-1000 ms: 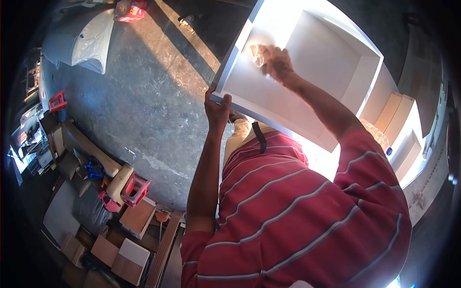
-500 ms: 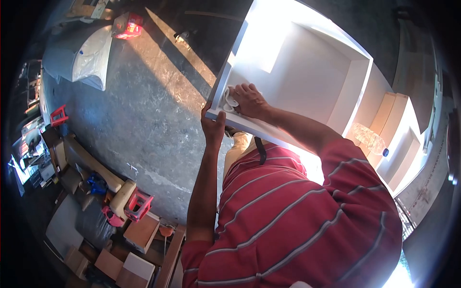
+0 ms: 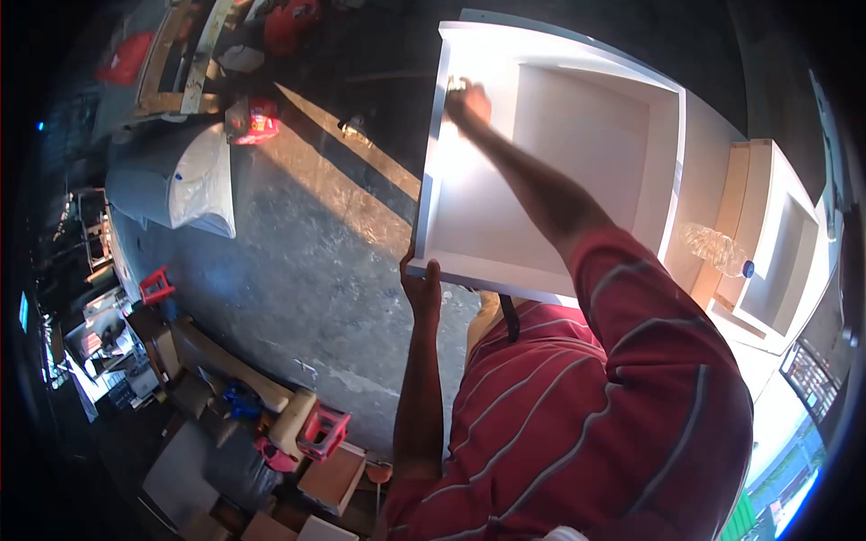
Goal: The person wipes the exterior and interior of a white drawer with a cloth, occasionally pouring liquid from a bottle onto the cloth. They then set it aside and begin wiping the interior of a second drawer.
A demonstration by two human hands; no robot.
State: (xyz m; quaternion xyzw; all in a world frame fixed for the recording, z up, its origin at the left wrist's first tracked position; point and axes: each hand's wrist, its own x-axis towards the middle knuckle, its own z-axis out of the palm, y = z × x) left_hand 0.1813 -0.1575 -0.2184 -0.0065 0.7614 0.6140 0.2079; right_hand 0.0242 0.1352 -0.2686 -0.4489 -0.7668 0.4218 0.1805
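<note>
A white drawer (image 3: 577, 162), an open shallow box, is in front of me, its inside facing up. My left hand (image 3: 421, 287) grips its near left corner, the thumb over the rim and the fingers beneath. Inside the drawer, my right hand (image 3: 473, 104) is at the far left, closed on a pale cloth (image 3: 455, 85) and pressed near the left wall. Strong sunlight washes out that corner, and motion blurs the fingers, so little of the cloth shows.
To the right a clear plastic bottle (image 3: 717, 251) with a blue cap lies beside another white drawer (image 3: 780, 243). Red plastic stools (image 3: 323, 431) and wooden boards (image 3: 334, 482) are at lower left. A covered grey object (image 3: 171, 176) and a red package (image 3: 254, 122) are on the concrete floor.
My right hand has moved with the cloth from the near left corner along the left side to the far left. My left hand keeps its hold on the near corner. The view has shifted.
</note>
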